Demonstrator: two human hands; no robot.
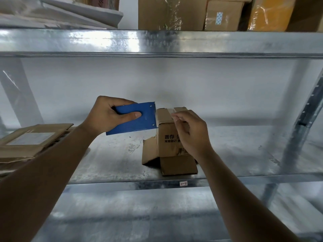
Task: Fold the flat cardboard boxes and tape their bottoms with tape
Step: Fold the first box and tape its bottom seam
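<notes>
A small brown cardboard box [168, 137] with black printed characters stands on the metal shelf [113, 165], its taped end up and its lower flaps spread open. A strip of clear tape [168, 110] runs across its top. My left hand [106, 116] grips a blue tape dispenser [134, 117], whose toothed edge sits at the box's upper left corner. My right hand [190, 131] rests against the box's right side, with thumb and forefinger pinching the tape near the top edge.
A stack of flat cardboard boxes [29, 142] lies at the shelf's left. The shelf above carries large cartons [171, 13] and white sheets [73, 13]. A steel upright [304, 119] rises at the right. A small label [183, 183] marks the shelf's front edge.
</notes>
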